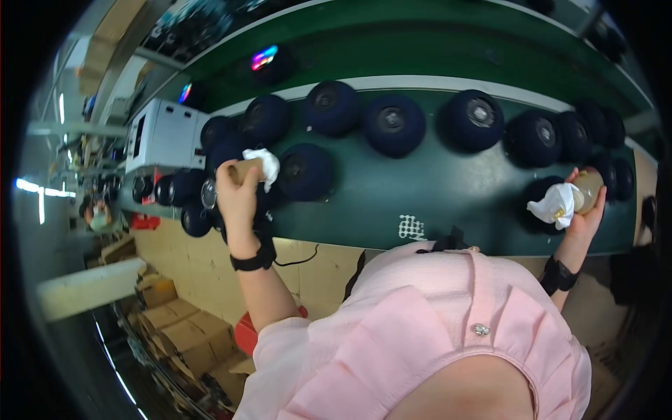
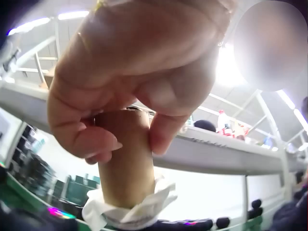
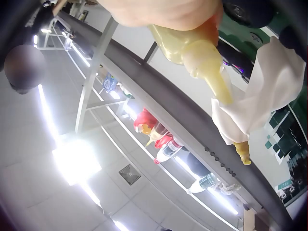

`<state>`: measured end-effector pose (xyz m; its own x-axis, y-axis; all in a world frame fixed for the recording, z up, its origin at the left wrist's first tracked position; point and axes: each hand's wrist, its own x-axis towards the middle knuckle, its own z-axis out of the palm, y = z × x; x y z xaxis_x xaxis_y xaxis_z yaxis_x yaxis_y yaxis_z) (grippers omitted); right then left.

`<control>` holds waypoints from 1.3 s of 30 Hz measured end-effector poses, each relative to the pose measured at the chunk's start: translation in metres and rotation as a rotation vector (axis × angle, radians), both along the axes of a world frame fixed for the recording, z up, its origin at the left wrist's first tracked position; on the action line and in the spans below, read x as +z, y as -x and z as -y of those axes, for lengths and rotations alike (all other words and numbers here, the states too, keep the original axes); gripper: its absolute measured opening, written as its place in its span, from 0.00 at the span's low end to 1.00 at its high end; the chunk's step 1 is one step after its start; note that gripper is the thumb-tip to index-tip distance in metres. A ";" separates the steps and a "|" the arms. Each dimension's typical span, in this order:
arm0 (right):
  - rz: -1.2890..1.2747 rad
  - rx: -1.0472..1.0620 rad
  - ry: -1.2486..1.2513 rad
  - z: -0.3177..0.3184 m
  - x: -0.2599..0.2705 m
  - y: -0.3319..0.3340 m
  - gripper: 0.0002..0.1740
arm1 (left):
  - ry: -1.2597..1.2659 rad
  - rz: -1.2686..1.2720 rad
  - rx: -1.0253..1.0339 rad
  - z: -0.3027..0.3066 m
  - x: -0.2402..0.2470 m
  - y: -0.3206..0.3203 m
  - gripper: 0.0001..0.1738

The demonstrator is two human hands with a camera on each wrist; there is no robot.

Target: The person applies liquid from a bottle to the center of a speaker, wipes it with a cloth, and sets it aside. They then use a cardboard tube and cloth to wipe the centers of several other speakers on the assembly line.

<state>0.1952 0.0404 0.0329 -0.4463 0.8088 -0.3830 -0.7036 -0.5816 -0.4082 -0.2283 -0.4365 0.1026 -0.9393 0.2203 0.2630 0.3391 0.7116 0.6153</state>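
Note:
My left hand (image 1: 236, 204) grips a brown cardboard tube (image 2: 126, 163) between fingers and thumb. Crumpled white tissue (image 1: 268, 168) wraps the tube's far end. On the right side, my right hand (image 1: 592, 215) holds a translucent squeeze bottle (image 1: 588, 189) with yellowish contents. White tissue (image 3: 264, 91) surrounds the bottle's long nozzle, whose yellow-smeared tip (image 3: 242, 154) pokes out past it. The hands are far apart, raised over the green table (image 1: 420, 189). Near the left hand sits a dark navy ball-shaped thing (image 1: 304, 173); another is partly hidden behind the right hand's tissue.
Several more navy ball-shaped things (image 1: 394, 126) with round bases facing up line the table's back and both ends. A grey-white box-like machine (image 1: 166, 136) stands at the far left. A small white perforated piece (image 1: 411, 227) lies near the front edge. Cardboard boxes (image 1: 189, 329) stand on the left below.

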 end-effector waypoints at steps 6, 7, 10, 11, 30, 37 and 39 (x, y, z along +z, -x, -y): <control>-0.029 0.012 0.079 0.009 0.018 0.026 0.32 | 0.159 0.051 -0.076 -0.026 -0.017 -0.003 0.25; -0.030 0.015 0.074 0.010 0.020 0.029 0.32 | 0.181 0.074 -0.097 -0.032 -0.020 -0.004 0.25; -0.030 0.011 0.075 0.013 0.025 0.034 0.32 | 0.288 0.083 -0.094 -0.042 -0.022 -0.009 0.27; -0.016 0.003 0.080 0.014 0.026 0.035 0.32 | 0.321 0.076 -0.100 -0.044 -0.022 -0.009 0.27; -0.057 -0.022 0.165 0.026 0.016 0.063 0.29 | 0.344 0.008 -0.215 -0.038 -0.015 -0.007 0.25; -0.026 -0.042 0.064 0.014 0.015 0.028 0.30 | -0.092 0.006 -0.273 -0.091 0.043 -0.052 0.25; 0.000 -0.094 0.079 0.018 0.015 0.028 0.31 | -0.063 0.042 -0.502 -0.102 0.015 -0.064 0.27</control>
